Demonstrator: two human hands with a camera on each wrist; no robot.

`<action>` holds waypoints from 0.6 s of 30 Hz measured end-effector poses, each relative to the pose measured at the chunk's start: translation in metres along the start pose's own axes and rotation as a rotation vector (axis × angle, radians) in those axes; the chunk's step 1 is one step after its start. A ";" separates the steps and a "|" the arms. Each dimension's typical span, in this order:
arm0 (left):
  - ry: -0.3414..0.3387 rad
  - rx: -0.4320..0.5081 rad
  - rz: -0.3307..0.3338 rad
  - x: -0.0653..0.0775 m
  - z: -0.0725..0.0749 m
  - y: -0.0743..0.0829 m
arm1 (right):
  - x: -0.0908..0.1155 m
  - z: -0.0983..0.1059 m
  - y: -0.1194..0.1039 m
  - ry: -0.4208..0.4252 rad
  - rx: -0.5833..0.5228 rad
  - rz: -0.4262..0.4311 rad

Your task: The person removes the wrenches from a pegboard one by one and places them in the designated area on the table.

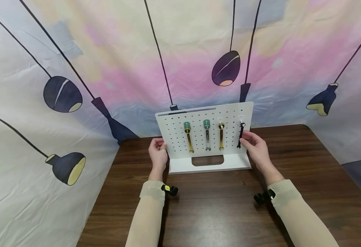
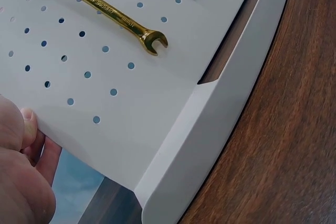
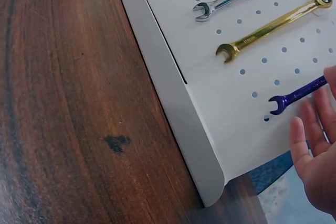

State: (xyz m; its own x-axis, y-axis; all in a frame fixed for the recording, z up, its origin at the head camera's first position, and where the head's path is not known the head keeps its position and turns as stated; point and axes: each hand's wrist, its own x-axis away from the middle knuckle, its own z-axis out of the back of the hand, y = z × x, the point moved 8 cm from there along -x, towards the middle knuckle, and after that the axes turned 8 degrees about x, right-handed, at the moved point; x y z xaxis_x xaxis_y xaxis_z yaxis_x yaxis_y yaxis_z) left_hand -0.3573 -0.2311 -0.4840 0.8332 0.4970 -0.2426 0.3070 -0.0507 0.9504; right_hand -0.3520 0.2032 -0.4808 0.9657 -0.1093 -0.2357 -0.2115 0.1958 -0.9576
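A white pegboard stands upright on its base, with several combination wrenches hanging in a row. From left to right they are a gold wrench and a silver wrench on green hooks, then another gold wrench and a dark purple wrench on clear hooks. My left hand grips the board's left edge, its thumb in front and fingers behind. My right hand pinches the purple wrench's shaft near the board's right edge; part of that shaft is hidden by the thumb in the right wrist view.
The board's white base has a cutout at its middle and rests on a dark wooden table. Behind the table hangs a cloth backdrop printed with lamps. A dark mark shows on the tabletop.
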 end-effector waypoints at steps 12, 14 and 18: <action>-0.010 0.000 0.024 -0.001 0.002 -0.001 | 0.011 -0.002 -0.028 -0.012 0.018 -0.039; -0.016 0.007 0.025 -0.001 0.002 -0.001 | 0.013 -0.003 -0.034 -0.019 0.003 -0.020; -0.022 0.026 0.029 -0.002 0.003 -0.002 | 0.011 -0.004 -0.024 -0.019 -0.015 -0.018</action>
State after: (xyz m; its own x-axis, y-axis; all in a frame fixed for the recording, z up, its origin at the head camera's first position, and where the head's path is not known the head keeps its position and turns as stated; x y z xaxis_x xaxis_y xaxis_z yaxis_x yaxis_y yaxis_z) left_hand -0.3581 -0.2343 -0.4858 0.8517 0.4758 -0.2198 0.2942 -0.0869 0.9518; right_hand -0.3367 0.1937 -0.4608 0.9720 -0.0937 -0.2153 -0.1963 0.1790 -0.9641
